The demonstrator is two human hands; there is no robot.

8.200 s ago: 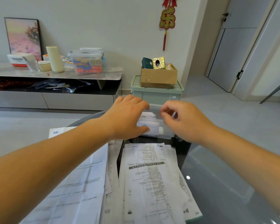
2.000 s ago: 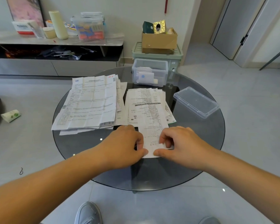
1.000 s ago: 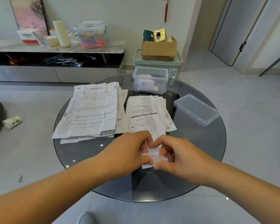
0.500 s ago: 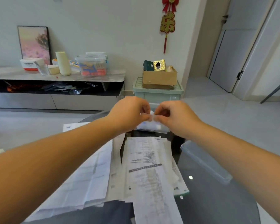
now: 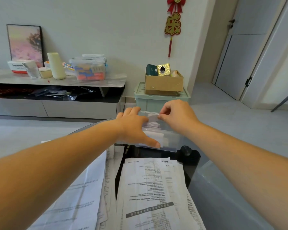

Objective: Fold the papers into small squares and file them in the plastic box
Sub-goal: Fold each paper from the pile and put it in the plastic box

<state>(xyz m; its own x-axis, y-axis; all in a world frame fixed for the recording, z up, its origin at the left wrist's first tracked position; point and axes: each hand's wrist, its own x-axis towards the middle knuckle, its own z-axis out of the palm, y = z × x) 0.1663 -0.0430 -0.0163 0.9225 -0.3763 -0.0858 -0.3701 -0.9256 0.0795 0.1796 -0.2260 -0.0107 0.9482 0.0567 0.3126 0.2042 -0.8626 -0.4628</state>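
Head view: right grip is pinching the folded square by its right edge, just above the open plastic box at the far side of the glass counter; square runs long-ways left to right, and the slot looks to be straight below it; left grip is unclenched, thumb on the box's near wall, fingers beside the filed squares; I'd guess those crowd the drop; unfolded papers lie nearer me
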